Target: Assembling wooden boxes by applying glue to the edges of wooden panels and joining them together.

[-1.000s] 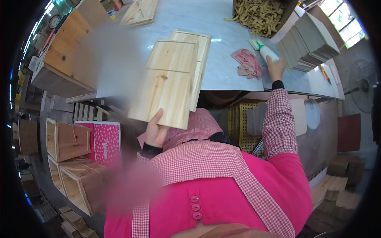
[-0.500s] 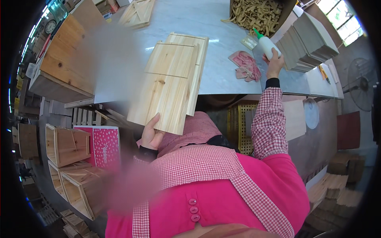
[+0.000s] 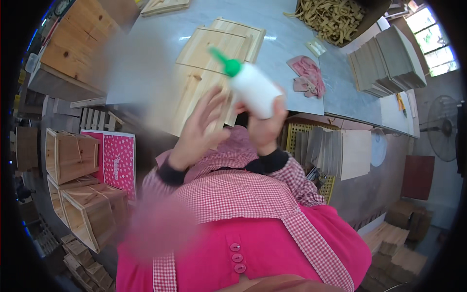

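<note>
My right hand [image 3: 267, 127] grips a white squeeze bottle [image 3: 256, 91] with a green nozzle cap. The bottle is raised and tilted, its nozzle pointing up and to the left above a pale wooden panel [image 3: 189, 92]. That panel carries thin grooves across it and juts over the near table edge. A second wooden panel [image 3: 256, 43] shows from under its right side. My left hand [image 3: 199, 129] holds nothing; its fingers are spread just over the panel's near end, left of the bottle. Both hands partly cover the near end of the panels.
On the grey-white table [image 3: 277, 51] lie a pink cloth [image 3: 307, 77] and a small pale block [image 3: 316, 47]. A box of tan strips [image 3: 331, 19] and stacked grey boards [image 3: 389, 61] stand at the back right. Wooden crates [image 3: 73, 155] sit at lower left. Blurry smudges hide part of the left.
My right hand has brought the bottle from the table's right side to over the panel. The left hand has let go of the panel's near edge and opened above it.
</note>
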{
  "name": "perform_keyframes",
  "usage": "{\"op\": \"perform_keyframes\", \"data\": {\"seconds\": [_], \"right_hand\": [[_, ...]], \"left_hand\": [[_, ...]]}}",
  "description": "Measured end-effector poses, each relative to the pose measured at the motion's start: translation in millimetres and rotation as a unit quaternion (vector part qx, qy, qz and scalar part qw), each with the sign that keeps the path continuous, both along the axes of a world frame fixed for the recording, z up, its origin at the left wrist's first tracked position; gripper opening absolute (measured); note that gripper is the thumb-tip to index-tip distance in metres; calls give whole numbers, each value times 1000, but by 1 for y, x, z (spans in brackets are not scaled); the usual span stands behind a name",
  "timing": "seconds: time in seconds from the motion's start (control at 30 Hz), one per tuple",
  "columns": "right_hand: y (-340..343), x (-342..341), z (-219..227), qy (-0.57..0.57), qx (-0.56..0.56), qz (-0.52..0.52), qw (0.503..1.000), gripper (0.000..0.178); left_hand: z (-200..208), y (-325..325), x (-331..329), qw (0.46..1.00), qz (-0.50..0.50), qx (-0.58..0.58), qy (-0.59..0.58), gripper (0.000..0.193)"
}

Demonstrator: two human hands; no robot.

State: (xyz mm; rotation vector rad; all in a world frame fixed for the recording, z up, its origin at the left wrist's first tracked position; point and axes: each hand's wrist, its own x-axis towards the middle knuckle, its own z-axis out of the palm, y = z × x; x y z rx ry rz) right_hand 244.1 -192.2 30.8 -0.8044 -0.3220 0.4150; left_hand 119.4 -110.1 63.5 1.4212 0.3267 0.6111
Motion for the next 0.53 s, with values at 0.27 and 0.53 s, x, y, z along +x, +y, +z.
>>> {"op": "perform_keyframes", "data": {"seconds": [0.27, 0.53], "right_hand": [[-43, 130, 8, -667, -411, -129, 608, 48], [-94, 251, -73, -303, -578, 6, 757, 46]], "left_hand": [[10, 24, 29, 981, -61, -172, 60, 43], [16, 17, 45, 943, 19, 221, 246, 51]]}}
